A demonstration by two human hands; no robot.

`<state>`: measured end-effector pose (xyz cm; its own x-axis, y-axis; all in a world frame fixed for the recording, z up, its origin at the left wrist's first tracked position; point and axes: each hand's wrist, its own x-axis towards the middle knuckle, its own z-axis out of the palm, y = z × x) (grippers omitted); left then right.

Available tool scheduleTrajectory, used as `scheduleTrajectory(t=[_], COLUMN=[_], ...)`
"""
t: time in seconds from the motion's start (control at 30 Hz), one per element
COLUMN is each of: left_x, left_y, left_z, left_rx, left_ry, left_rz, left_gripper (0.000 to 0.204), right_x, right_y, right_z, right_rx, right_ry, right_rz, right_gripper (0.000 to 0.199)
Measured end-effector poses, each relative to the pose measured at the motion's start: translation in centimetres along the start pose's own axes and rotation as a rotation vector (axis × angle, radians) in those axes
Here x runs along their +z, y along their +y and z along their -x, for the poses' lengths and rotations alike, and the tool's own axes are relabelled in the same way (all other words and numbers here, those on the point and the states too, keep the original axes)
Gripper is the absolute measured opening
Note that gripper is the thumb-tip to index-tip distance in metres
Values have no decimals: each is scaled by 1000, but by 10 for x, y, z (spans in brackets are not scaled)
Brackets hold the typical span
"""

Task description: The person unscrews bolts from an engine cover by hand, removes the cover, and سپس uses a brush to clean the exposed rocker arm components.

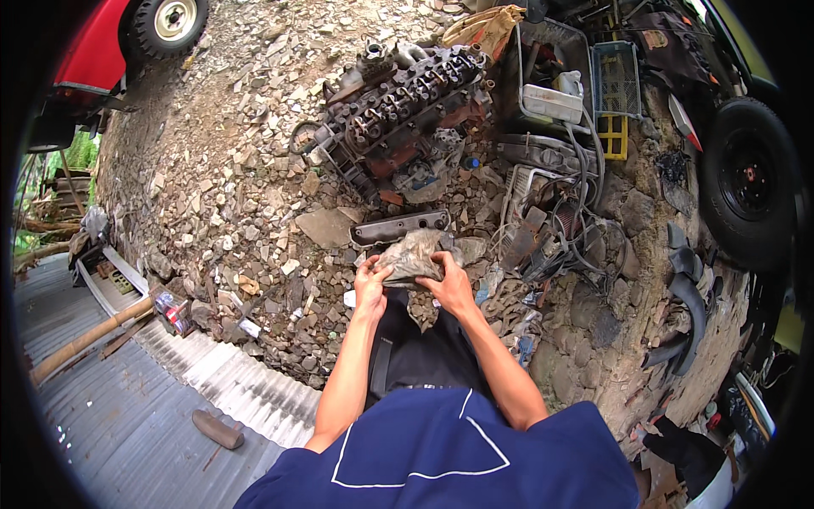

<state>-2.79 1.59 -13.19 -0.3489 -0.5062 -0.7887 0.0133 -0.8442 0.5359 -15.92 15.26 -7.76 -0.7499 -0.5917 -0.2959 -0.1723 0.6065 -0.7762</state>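
Observation:
Between my two hands is a crumpled, dirty grey-brown rag (414, 254), held up in front of my knees. My left hand (370, 285) grips its left edge with thumb and bent fingers. On the other side my right hand (449, 282) pinches the right edge, and a loose corner hangs below. Just beyond the rag lies a long metal valve cover (398, 227) on the stones. Farther off rests a large, grimy engine (407, 114) with its row of valve gear exposed on top.
Gravel surrounds the engine. To its right stand a grey bin (555, 72) of parts, a blue crate (616, 81) and tangled hoses (585, 178). A black tyre (748, 182) leans at far right. Corrugated sheets (127, 399) with a wooden block (218, 429) lie at lower left.

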Motion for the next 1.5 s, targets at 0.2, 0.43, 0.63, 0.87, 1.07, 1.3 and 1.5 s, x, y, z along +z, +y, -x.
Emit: scheduleTrajectory(t=[0.2,0.43,0.63,0.87,1.07,1.3,1.5], left_x=[-44,-50,-14,8,45,49,15], left_y=[-14,-77,-110,-150,-162,-176,-200], left_z=[-54,-124,-155,-195,-224,-242,-249], left_rx=[-13,17,49,235,312,186,144], left_ry=[44,94,-142,-81,-35,-67,165], left_rz=[-97,-290,-438,-806,-842,-746,-541], left_gripper=[51,37,26,34,39,39,32], right_x=[43,85,99,106,111,86,89], right_y=[26,93,141,217,260,275,294], right_z=[-9,-37,-90,-129,-142,-162,-156], right_rx=[305,254,350,356,-147,137,184], right_ry=[-256,-307,-368,-135,-83,-574,-381], right_rz=[-114,-361,-499,-409,-107,-398,-248], right_gripper=[35,36,34,39,56,73,46])
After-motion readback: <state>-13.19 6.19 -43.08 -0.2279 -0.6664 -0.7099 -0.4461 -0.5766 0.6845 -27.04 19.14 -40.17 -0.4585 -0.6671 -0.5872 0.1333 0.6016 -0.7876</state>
